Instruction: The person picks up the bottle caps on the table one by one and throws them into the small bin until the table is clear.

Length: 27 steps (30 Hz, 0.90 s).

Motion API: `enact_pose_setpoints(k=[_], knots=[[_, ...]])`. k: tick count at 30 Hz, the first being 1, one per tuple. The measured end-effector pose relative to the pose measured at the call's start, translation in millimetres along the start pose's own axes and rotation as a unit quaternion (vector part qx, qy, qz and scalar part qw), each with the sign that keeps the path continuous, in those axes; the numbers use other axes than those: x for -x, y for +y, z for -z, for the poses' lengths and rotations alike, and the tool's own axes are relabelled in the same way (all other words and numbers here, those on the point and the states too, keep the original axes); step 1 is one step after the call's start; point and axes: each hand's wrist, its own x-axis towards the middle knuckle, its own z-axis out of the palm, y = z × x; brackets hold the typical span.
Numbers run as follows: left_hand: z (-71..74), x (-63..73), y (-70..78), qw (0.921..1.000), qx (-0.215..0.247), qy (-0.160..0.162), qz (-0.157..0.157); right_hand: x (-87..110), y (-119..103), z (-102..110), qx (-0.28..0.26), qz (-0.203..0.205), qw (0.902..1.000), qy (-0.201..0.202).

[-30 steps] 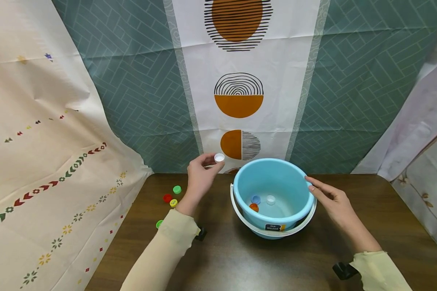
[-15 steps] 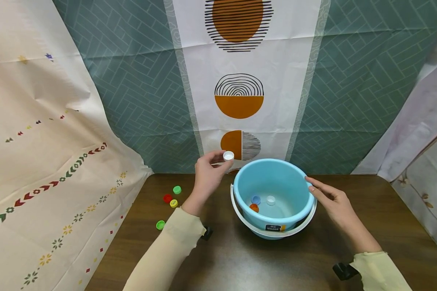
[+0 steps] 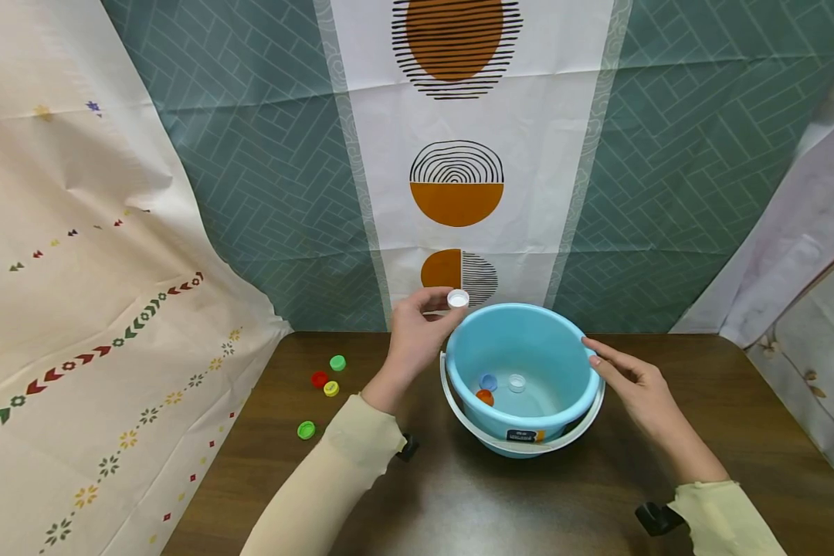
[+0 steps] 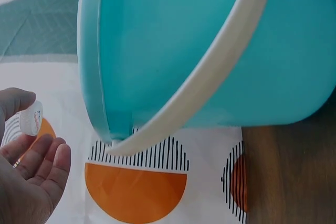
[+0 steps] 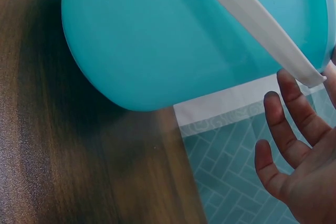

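A small white bottle cap (image 3: 458, 299) is pinched between the thumb and fingers of my left hand (image 3: 417, 332), hollow side up. That hand is just left of a light blue bucket (image 3: 507, 425), near rim height. In the left wrist view the cap (image 4: 31, 118) sits between thumb and index finger, the other fingers loosely bent. At the bucket's right rim, my right hand (image 3: 635, 382) touches with index finger and thumb, its other fingers spread beside the white handle (image 5: 262, 24). Inside the bucket lie a blue cap (image 3: 488, 381), a clear-white cap (image 3: 517, 383) and an orange cap (image 3: 485, 397).
On the dark wooden table (image 3: 417, 510), left of the bucket, are a red cap (image 3: 320, 379), a yellow cap (image 3: 331, 388) and two green ones, the nearer green cap (image 3: 306, 430) apart from the rest. Patterned cloth (image 3: 271, 193) hangs behind the table.
My left hand has moved right with the white bottle cap, from a short way off to beside the bucket's left rim. The right hand and the bucket have stayed in place.
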Motion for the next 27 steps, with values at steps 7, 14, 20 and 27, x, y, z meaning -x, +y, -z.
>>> enact_pose_setpoints(k=[7,14,20,27], knots=[[-7.7,0.9,3.0,0.9999,-0.01,-0.008,-0.003,1.2,-2.5,-0.5,0.008,0.0,1.0,0.003],[-14.3,2.8,5.5,0.9994,0.004,-0.033,-0.011,1.7,-4.8,0.2,0.038,-0.001,0.9993,0.003],[-20.6,4.0,11.0,0.9988,0.009,-0.048,-0.001,1.5,-6.3,0.4,0.031,0.001,0.9995,0.003],[-36.4,-3.6,-14.4,0.9982,0.021,-0.053,-0.017,2.2,-7.0,0.2,0.032,-0.001,0.9995,0.003]])
